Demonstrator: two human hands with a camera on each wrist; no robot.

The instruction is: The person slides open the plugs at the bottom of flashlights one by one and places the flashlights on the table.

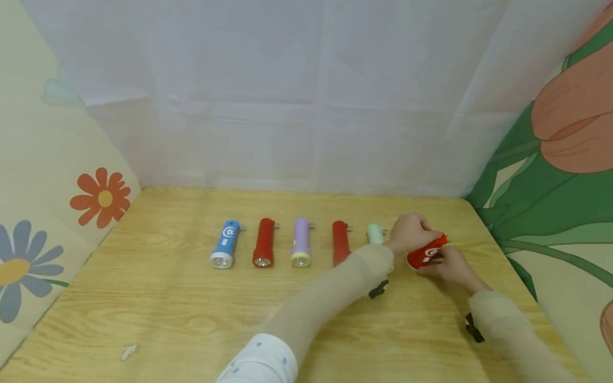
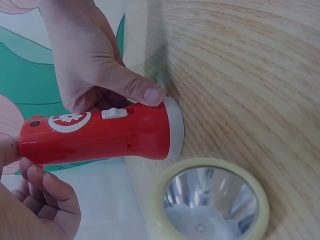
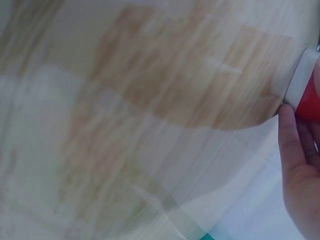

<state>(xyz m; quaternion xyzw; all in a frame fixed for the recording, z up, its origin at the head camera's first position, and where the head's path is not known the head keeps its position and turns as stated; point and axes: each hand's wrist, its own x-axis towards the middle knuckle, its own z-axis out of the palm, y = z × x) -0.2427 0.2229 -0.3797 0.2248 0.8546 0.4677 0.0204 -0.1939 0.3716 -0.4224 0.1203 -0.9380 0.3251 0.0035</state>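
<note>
A red flashlight (image 1: 421, 257) with a white rim and a white emblem is held between both hands at the right of the row. My right hand (image 1: 455, 267) grips it near its lamp end, its thumb beside the white switch in the left wrist view. My left hand (image 1: 412, 233) is at the tail end, a digit against the tail and the other fingers curled; the exact contact is partly hidden. In the right wrist view only the white rim and some red of the flashlight (image 3: 306, 100) show beside the right hand (image 3: 302, 170).
Left of the hands lie a blue flashlight (image 1: 226, 243), a red one (image 1: 264, 242), a purple one (image 1: 301, 240), another red one (image 1: 340, 242) and a pale green one (image 1: 375, 234), partly covered by the left arm. Metal prongs stick out near their tails. A white scrap (image 1: 128, 351) lies front left.
</note>
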